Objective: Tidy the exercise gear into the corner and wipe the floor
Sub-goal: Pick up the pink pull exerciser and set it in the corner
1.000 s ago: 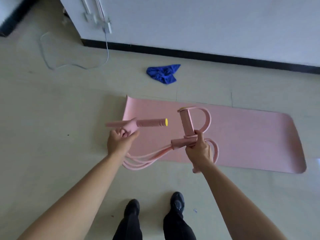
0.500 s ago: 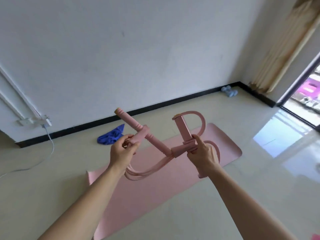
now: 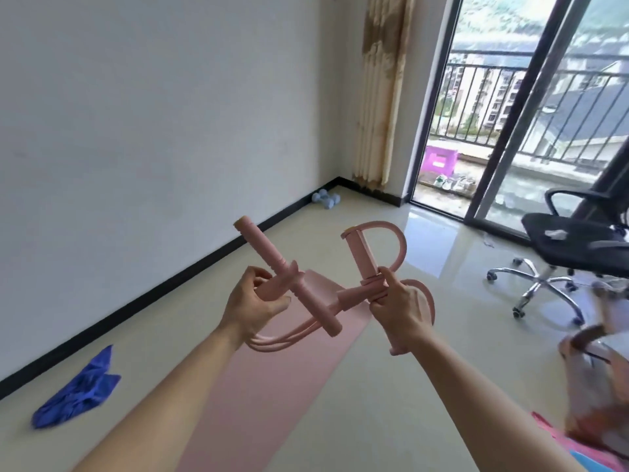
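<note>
A person holds a pink resistance band [image 3: 262, 247] in the air above a pink mat [image 3: 272, 386]. The left hand [image 3: 252, 308] closes its grip around the stem of the foam bar. At its 3 o'clock, the right hand [image 3: 398, 315] clasps the joint of the foot loops, and the cords sag between them. The band looks light, with stiff bars and floppy cords, so it is likely best carried by both bars. Dumbbells [image 3: 326, 200] sit in the corner at 12 o'clock, and a blue cloth [image 3: 78, 393] lies at 8 o'clock.
</note>
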The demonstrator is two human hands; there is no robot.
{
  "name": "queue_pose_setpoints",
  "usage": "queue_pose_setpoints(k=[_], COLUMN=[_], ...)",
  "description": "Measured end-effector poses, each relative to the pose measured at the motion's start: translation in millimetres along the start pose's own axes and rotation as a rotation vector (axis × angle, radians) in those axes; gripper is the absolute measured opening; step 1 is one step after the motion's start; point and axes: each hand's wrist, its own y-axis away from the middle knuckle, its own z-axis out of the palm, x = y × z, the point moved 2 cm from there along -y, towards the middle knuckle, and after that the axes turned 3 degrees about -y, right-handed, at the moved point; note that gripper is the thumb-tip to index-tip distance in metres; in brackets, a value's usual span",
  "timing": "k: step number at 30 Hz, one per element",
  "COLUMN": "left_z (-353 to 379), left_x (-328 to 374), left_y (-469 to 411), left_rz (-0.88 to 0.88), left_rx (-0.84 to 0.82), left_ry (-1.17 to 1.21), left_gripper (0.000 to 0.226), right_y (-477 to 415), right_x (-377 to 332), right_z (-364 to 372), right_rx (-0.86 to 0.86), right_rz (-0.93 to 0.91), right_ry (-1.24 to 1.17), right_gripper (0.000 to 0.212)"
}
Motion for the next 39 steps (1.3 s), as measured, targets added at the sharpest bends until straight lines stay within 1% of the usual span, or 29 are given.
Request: queue_pose_setpoints(k=[2,5,7,11,14,18,22,27,29,32,35,39], left_z=[39,87,110,141,158,178,190,218,240,275,313,352], left_x=[26,57,68,71,64,58,77,112,121,132,146,169], left_y=[-35,-81,-109,-183,-249,-358,-467,-600,-650,-727,-803,-896], left_rz=[0.049,0.139,0.181,0.221,0.253,0.224,0.219,0.205,0.19,0.173,0.145,0.089], left_rx=[-0.055,-0.111,-0.131,-0.094,-0.055,0.029,0.046,-0.01,-0.048,-0.061,-0.039,0.04], left_ry=[-0.098,-0.218,-0.259,-0.335,-0.345,-0.306,-0.259,-0.216,-0.206,-0.228,-0.252,-0.305], left_gripper=[0.048,0.043,0.04,0.035,0.032,0.04,0.039,0.039,0.039,0.044,0.039,0.024], right_y=[-36,-93,-127,-205,-273,-386,-498,-614,-663,-746,-837,-958], right_x=[24,47,56,66,64,61,52,60,74,97,121,143], right_z=[-23,-50,-56,-42,-23,-4,-10,-19,-15,-4,10,15], right_rx=[0.033,0.076,0.078,0.018,-0.023,-0.046,-0.052,0.004,-0.001,-0.017,-0.047,-0.122], right_rz=[-0.009,-0.044,-0.065,-0.048,-0.046,-0.054,-0.065,-0.116,-0.093,-0.05,-0.056,-0.082], right_ry=[-0.002,-0.002,-0.006,-0.119,-0.154,-0.128,-0.057,-0.024,-0.038,-0.08,-0.103,-0.114], right_gripper=[0.072,0.069,0.068,0.068,0.067,0.068,0.068,0.066,0.067,0.068,0.069,0.068])
